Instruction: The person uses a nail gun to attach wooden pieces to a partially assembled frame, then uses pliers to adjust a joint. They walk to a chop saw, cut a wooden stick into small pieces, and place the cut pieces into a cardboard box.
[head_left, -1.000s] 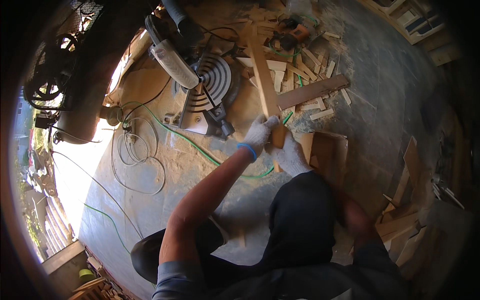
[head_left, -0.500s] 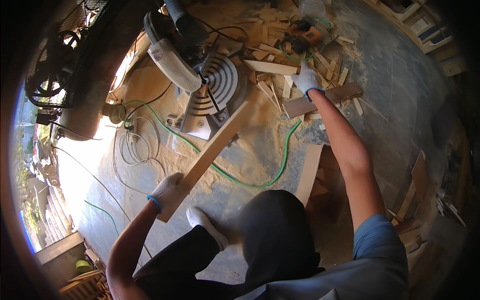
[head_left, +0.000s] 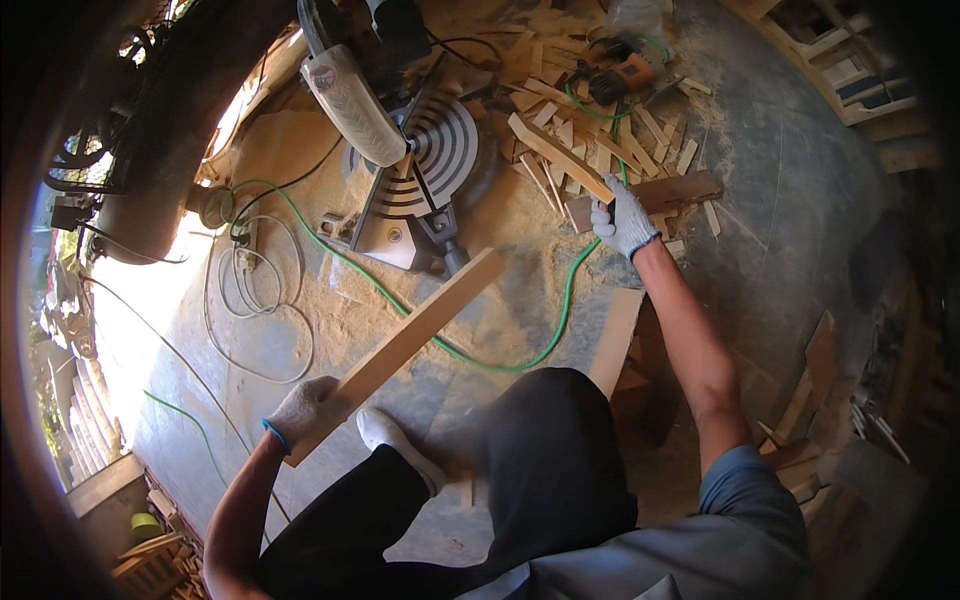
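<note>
My left hand, in a pale work glove with a blue cuff, is closed around the lower end of a long wooden board. The board slants up and to the right, its far end near the front of a miter saw. In my right hand, gloved the same way, is the near end of a shorter wooden piece, held above the scraps to the right of the saw. Below that hand a brown plank lies on the scraps. The saw's clear guard covers its blade.
Wood offcuts and sawdust lie around the saw. An orange and black power tool sits at the back. A green hose and a coiled pale cord cross the floor. A cardboard-coloured box stands beside my knee.
My right hand has drawn the shorter wooden piece nearer, lifting it off the scraps. My left hand has moved down and left a little, and the long board now lies at a flatter slant.
</note>
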